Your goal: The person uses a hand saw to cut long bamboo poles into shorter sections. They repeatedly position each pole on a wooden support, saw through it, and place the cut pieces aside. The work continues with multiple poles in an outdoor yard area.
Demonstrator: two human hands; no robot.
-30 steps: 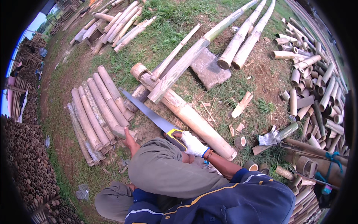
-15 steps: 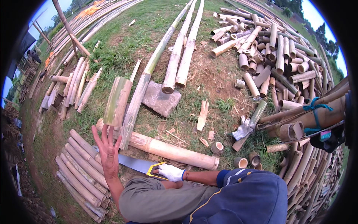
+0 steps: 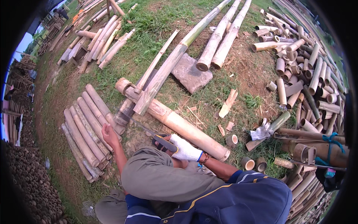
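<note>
My right hand (image 3: pixel 185 150), in a white knitted glove, grips a handsaw (image 3: pixel 166 144) by its handle. The blade now appears nearly edge-on, pointing forward and left, with its far end near a thick bamboo log (image 3: pixel 186 128) lying crosswise. Over that log rests the near end of a long greenish bamboo pole (image 3: pixel 160 84). My bare left hand (image 3: pixel 109 136) is raised with loosely curled fingers and nothing visible in it. Behind it lies a stack of cut bamboo lengths (image 3: pixel 87 130).
A flat stone slab (image 3: pixel 192 74) supports the long pole. Two more poles (image 3: pixel 218 41) lie beyond it. A large heap of cut bamboo (image 3: pixel 320 74) spreads at right. A white glove (image 3: pixel 262 130) hangs on a bamboo piece nearer me. Short offcuts (image 3: pixel 247 163) lie by my right arm.
A short green bamboo section above my spread left fingers is out of sight now. My left hand has drawn back and its fingers have curled. The saw has turned edge-on; the view has shifted left.
</note>
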